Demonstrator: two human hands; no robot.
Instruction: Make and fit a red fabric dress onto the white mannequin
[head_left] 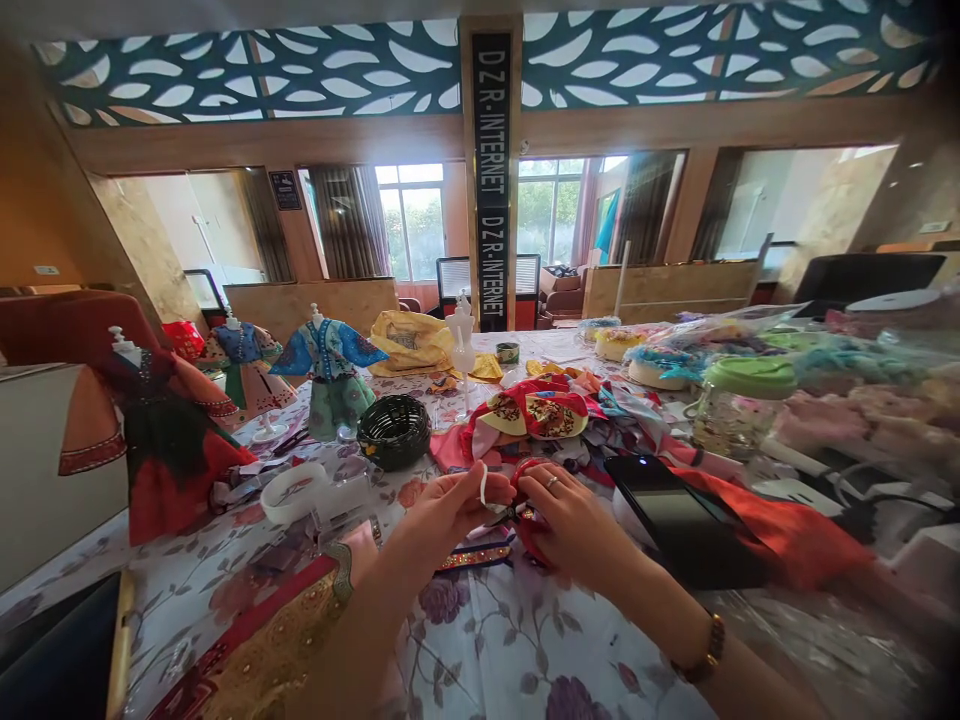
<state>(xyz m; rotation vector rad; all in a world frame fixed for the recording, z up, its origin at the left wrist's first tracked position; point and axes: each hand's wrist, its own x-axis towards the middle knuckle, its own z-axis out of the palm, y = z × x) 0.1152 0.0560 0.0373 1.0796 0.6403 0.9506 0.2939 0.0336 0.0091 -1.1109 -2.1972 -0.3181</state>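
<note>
My left hand pinches a short white strip that curves up from its fingertips. In my right hand is a pair of red-handled scissors, its blades pointing left toward the left hand. The blades are small and partly hidden, so I cannot tell whether they touch the strip. Just below the hands lies a dark blue trim with colourful beads on the flowered tablecloth. Beyond the hands is a heap of red and patterned fabric scraps.
Small mannequins in dresses stand at the left, near a black woven basket and a roll of white tape. A bare white mannequin stands at centre. On the right are a phone and a lidded jar.
</note>
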